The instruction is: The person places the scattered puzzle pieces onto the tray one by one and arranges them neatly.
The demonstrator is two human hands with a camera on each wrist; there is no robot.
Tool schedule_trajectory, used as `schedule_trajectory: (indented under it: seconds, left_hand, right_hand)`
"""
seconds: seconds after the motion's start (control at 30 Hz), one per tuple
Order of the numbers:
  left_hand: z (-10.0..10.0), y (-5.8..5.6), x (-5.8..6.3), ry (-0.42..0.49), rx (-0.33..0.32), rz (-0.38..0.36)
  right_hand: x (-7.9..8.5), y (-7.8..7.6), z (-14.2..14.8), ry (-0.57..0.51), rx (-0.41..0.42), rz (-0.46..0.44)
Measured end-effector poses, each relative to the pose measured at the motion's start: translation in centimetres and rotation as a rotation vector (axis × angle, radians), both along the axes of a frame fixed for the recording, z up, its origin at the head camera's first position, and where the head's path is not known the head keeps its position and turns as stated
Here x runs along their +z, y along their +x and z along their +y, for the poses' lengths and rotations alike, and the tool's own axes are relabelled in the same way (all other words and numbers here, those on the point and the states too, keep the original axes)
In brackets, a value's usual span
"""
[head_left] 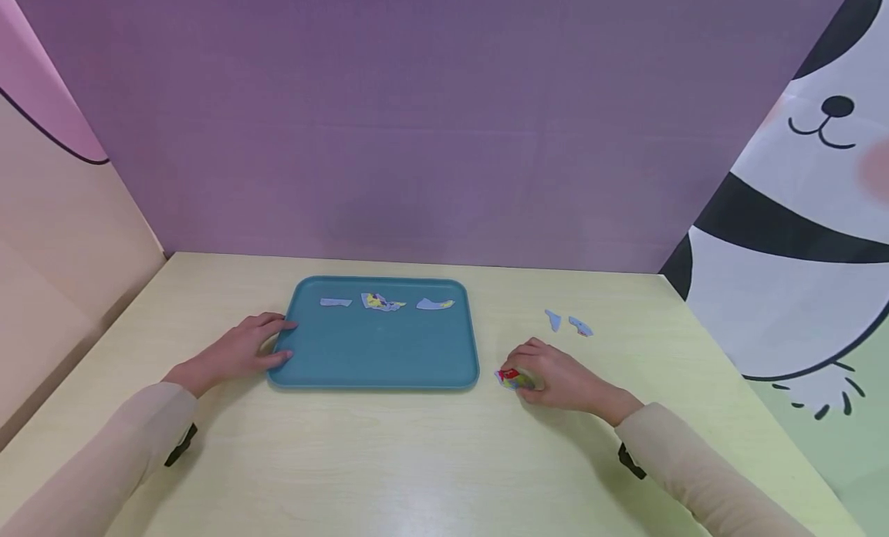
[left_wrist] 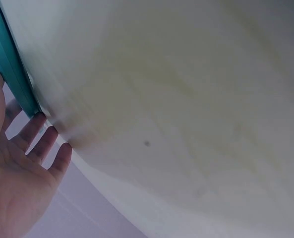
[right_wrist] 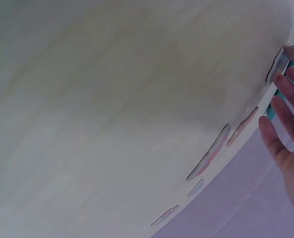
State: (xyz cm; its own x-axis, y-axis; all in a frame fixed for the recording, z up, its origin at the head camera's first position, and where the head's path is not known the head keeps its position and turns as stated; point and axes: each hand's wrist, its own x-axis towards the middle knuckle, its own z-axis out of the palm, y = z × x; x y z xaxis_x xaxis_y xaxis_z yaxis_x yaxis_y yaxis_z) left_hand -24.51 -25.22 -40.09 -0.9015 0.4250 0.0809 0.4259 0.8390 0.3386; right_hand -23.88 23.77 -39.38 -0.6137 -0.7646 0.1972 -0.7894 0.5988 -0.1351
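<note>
A flat puzzle piece [head_left: 515, 379] printed in red, yellow and green lies at the table just right of the tray. My right hand [head_left: 556, 376] has thumb and index finger at opposite edges of this puzzle piece [right_wrist: 278, 66], pinching it, while the other fingers stay extended. The blue-green tray [head_left: 375, 359] has three pale, irregular pieces along its far side, the middle piece [head_left: 383, 302] with yellow on it. At the tray's left rim, my left hand [head_left: 245, 344] rests its thumb and index finger, fingers loosely spread; the left wrist view shows the hand [left_wrist: 23, 173] beside the tray edge.
Two small pale-blue pieces, one narrow [head_left: 552, 320] and one wider [head_left: 581, 326], lie on the table [head_left: 333, 460] beyond my right hand. Two more pieces, including a long one [right_wrist: 208, 152], show in the right wrist view. A purple panel [head_left: 417, 136] stands behind the table.
</note>
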Motion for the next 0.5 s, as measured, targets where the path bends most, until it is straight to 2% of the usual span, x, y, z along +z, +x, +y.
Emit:
schedule_trajectory:
  seconds: [0.5]
  left_hand:
    - [0.28, 0.18, 0.22, -0.007, 0.011, -0.002]
  right_hand:
    - [0.41, -0.43, -0.55, -0.024, 0.029, 0.034]
